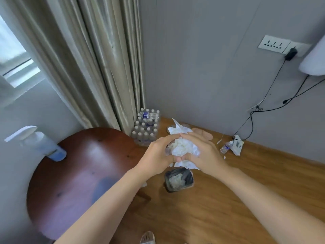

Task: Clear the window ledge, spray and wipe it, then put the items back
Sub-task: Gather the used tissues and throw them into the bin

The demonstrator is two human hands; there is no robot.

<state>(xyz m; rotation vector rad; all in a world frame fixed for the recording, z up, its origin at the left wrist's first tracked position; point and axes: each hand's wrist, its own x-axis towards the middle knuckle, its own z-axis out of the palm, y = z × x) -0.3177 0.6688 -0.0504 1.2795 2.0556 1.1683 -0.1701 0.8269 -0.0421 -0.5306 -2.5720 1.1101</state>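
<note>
A single head-worn camera looks forward and steeply down, close over both forearms, taking in the wooden floor (228, 199), round table's (73, 173) right edge and the wall corner.

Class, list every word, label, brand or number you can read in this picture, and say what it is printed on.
None can be read.
Blue label on the bottle atop the water bottle pack: blurred.
Label on the lone bottle on the floor: too small.
Dark print on the white box beside it: blurred.
</note>
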